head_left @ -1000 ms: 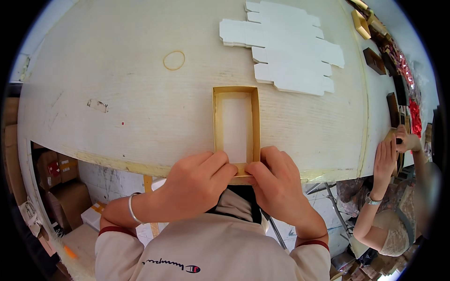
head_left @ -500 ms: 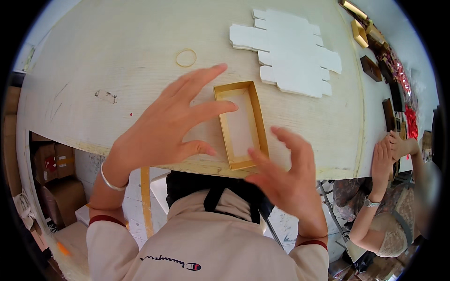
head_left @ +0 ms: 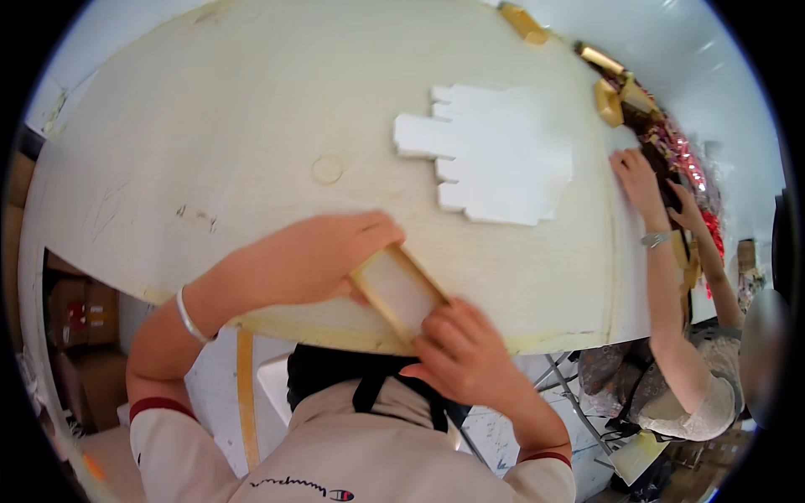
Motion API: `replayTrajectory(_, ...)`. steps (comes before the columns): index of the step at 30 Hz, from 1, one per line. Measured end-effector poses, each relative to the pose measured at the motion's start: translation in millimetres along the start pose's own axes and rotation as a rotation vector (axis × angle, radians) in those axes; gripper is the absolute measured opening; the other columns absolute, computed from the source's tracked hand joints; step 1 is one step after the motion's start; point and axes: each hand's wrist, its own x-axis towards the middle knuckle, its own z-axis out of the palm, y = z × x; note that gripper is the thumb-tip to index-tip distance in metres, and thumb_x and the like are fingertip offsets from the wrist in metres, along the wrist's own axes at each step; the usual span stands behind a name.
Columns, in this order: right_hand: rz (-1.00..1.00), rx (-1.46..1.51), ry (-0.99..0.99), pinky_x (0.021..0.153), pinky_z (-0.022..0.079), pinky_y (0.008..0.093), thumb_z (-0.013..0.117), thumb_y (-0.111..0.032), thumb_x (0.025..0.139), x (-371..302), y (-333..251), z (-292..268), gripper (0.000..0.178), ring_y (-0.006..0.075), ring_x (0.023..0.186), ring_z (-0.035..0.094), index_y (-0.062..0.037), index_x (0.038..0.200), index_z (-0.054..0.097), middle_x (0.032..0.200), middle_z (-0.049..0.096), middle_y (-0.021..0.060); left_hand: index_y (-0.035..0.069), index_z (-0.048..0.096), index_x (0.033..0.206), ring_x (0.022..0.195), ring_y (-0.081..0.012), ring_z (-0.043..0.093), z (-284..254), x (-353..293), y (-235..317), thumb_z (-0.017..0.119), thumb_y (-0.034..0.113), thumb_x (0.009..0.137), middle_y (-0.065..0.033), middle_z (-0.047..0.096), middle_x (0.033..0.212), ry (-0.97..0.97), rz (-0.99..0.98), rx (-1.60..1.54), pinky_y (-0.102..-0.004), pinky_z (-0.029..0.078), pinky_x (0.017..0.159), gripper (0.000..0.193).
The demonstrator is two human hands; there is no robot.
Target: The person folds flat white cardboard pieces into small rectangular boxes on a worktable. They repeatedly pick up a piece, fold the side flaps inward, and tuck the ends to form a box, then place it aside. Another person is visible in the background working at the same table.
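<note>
A shallow gold-coloured open box (head_left: 401, 289) with a whitish inside is at the table's near edge, turned slantwise. My left hand (head_left: 335, 251) is closed around its far-left end, the fingers bent over the corner and partly hidden. At the near-right end, my right hand (head_left: 465, 356) grips the other short side, its fingers curled over the rim. Farther off, a stack of flat white die-cut cardboard blanks (head_left: 495, 155) lies on the table. A thin tan rubber band (head_left: 328, 184) rests to the left of the stack.
At the right, a co-worker's hands (head_left: 639, 184) reach among dark and gold boxes. Several gold boxes (head_left: 608, 102) stand along the far right edge, near shiny red wrapping (head_left: 713, 226). Brown cartons (head_left: 84, 314) sit below the table at left.
Both my hands, open and apart before, have closed on the gold box. The box has turned, its far end swinging left. The co-worker's hands have moved farther away along the right side.
</note>
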Motion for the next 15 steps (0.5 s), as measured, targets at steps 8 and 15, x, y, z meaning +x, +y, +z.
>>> replayTrajectory(8, -0.21, -0.2, 0.191, 0.087, 0.05, 0.047, 0.07, -0.009, 0.065, 6.0, 37.9, -47.9, 0.013, 0.0284, 0.078, 0.058, -0.0073, 0.067, 0.058, 0.078, 0.051, 0.0105, 0.007, 0.04, 0.139, 0.108, -0.0332, 0.057, -4.4, -21.0, 18.6, 0.08, 0.018, 0.072, -0.0152, 0.043, 0.141, 0.28, -0.111, -0.17, -0.038, 0.049, 0.089, 0.079)
replayTrajectory(15, 0.316, -0.571, 0.286, 0.101, 0.039, 0.0462, 0.077, -0.032, 0.078, 32.3, 182.3, -196.0, 0.065, 0.0394, 0.124, 0.044, -0.0044, 0.13, 0.05, 0.135, 0.046, 0.0224, 0.008, 0.049, 0.133, 0.105, -0.0282, 0.058, 12.1, -37.9, 12.7, 0.081, 0.021, 0.072, -0.0146, 0.043, 0.142, 0.374, -0.011, 0.003, -0.0362, 0.05, 0.089, 0.071)
